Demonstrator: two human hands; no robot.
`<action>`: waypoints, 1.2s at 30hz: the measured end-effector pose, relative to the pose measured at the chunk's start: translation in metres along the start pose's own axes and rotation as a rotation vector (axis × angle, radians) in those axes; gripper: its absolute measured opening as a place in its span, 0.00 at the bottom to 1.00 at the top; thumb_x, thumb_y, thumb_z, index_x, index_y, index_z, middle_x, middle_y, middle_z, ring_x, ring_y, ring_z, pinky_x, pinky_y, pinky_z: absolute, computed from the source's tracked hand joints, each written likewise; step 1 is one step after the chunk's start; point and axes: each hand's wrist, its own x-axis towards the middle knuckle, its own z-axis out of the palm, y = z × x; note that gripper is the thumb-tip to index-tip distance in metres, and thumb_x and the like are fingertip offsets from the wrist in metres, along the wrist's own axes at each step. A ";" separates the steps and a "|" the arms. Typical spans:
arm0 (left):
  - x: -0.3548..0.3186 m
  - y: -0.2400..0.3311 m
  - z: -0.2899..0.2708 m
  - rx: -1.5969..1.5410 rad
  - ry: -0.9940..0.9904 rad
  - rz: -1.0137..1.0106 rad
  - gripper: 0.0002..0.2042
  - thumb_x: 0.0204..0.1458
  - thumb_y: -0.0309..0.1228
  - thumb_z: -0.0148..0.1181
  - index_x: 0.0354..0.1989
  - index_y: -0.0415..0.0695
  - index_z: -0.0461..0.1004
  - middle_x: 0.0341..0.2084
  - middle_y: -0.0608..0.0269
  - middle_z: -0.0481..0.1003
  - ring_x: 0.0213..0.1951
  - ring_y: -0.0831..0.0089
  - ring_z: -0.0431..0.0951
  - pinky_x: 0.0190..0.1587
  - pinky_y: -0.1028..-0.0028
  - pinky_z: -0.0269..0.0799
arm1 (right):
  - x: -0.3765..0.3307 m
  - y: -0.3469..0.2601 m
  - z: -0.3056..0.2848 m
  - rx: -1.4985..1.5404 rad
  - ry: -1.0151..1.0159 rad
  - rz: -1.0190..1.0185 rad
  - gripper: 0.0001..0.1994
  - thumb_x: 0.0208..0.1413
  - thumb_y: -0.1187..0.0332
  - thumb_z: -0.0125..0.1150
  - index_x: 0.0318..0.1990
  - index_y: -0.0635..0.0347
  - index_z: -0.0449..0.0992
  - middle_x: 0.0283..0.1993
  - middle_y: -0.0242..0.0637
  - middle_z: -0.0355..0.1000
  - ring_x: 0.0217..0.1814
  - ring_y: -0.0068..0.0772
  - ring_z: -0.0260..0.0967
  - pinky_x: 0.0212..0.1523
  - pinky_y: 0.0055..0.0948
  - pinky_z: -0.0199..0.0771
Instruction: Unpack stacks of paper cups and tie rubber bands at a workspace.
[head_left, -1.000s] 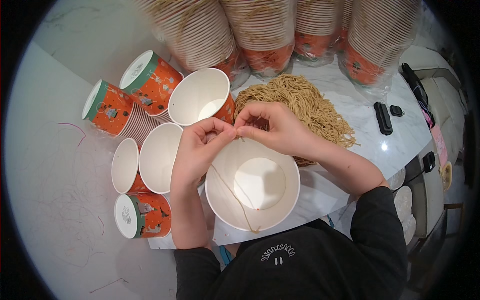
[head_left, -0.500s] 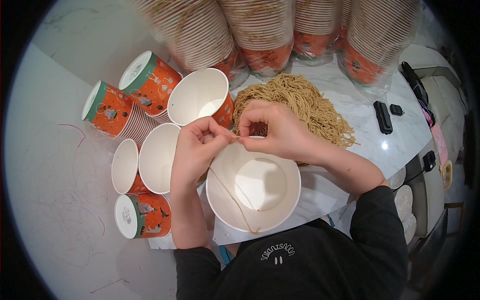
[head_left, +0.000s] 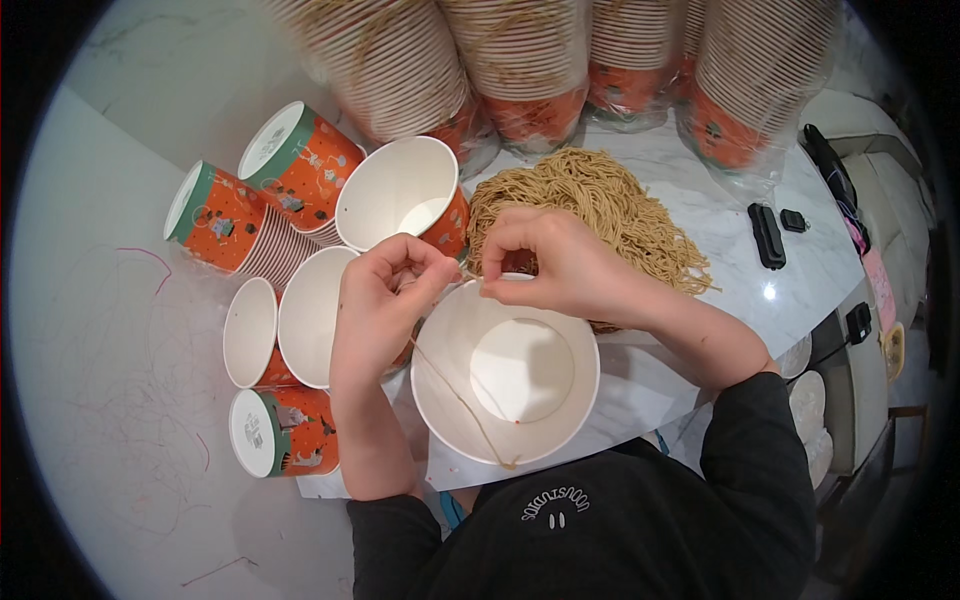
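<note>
A white-lined paper bucket (head_left: 575, 400) stands in front of me with its mouth facing up. A thin tan cord (head_left: 455, 393) is fixed at its near rim and slants across the mouth to my left hand (head_left: 385, 295). That hand pinches the cord above the bucket's far left rim. Close beside it, my right hand (head_left: 545, 262) has thumb and forefinger pinched at the far rim, with a short bit of cord at the fingertips. Just behind my hands lies a heap of tan cords (head_left: 610, 200).
Orange and green paper buckets (head_left: 400, 190) crowd the left side, some upright, some tipped. Tall bagged stacks of buckets (head_left: 515, 60) line the back. A black device (head_left: 766, 236) and a smaller black box (head_left: 793, 219) lie at the right on the marble-patterned table (head_left: 700, 180).
My left hand has shifted slightly left, opening a small gap between the two hands' fingertips. My right hand has barely moved.
</note>
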 end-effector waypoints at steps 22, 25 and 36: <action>-0.055 0.029 0.010 -0.621 0.152 0.797 0.13 0.52 0.15 0.55 0.36 0.46 0.58 0.31 0.63 0.64 0.18 0.84 0.60 0.20 0.85 0.57 | -0.007 0.001 0.010 -0.326 0.065 -0.175 0.06 0.53 0.72 0.67 0.37 0.60 0.80 0.40 0.35 0.74 0.40 0.38 0.76 0.38 0.33 0.77; -0.061 0.025 -0.001 -0.765 0.122 0.916 0.13 0.55 0.18 0.57 0.37 0.47 0.59 0.34 0.64 0.64 0.21 0.84 0.57 0.25 0.82 0.56 | -0.003 -0.003 0.012 -0.147 0.098 -0.099 0.07 0.54 0.73 0.65 0.40 0.62 0.80 0.38 0.39 0.76 0.36 0.37 0.76 0.36 0.31 0.77; -0.067 0.020 0.000 -0.869 0.161 1.066 0.11 0.56 0.21 0.61 0.36 0.47 0.62 0.35 0.64 0.65 0.21 0.85 0.55 0.27 0.81 0.53 | 0.001 -0.015 -0.005 -0.209 -0.420 0.179 0.15 0.64 0.61 0.59 0.44 0.67 0.79 0.30 0.40 0.79 0.29 0.29 0.77 0.32 0.28 0.77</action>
